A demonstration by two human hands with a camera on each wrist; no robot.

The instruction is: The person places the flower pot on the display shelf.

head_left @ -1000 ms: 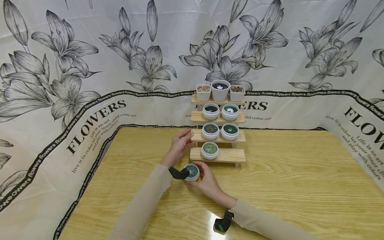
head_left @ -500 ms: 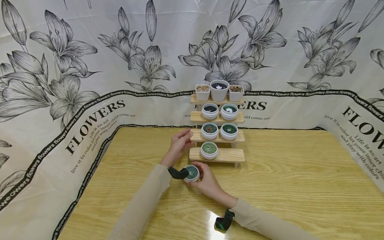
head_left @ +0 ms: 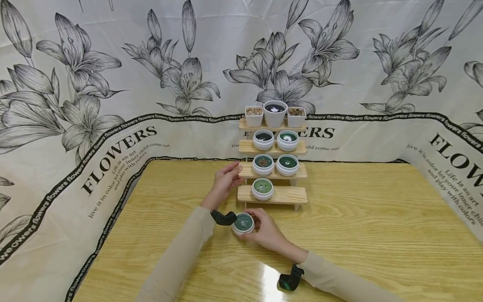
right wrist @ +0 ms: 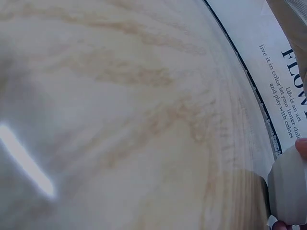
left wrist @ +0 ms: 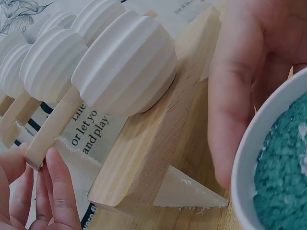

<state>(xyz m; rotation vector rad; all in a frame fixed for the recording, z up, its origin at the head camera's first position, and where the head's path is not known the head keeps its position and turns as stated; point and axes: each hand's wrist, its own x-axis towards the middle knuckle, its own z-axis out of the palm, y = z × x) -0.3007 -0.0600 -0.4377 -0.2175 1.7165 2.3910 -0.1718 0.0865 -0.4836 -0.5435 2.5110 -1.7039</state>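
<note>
My right hand [head_left: 268, 233] grips a round white pot [head_left: 243, 223] filled with teal granules, in front of a tiered wooden stand [head_left: 292, 194]. In the left wrist view that pot [left wrist: 283, 172] appears close up, with right-hand fingers [left wrist: 230, 105] against its side. My left hand [head_left: 223, 182] holds the left end of the stand's second tier from the bottom, thumb on one face and fingers on the other [left wrist: 60, 191]. A white pot with light green filling [head_left: 262, 188] sits toward the left on the lowest tier. Only a slice of the gripped pot [right wrist: 288, 187] enters the right wrist view.
Two round pots [head_left: 288, 165] stand on the second tier and two more [head_left: 263, 139] on the third. A larger pot [head_left: 275, 115] between two square ones [head_left: 254, 117] fills the top. A flower-printed cloth [head_left: 188, 138] hangs behind the wood-grain table [head_left: 362, 218].
My right hand has moved slightly toward me and to the right with the teal-filled pot in its grip. The left hand keeps its hold on the stand.
</note>
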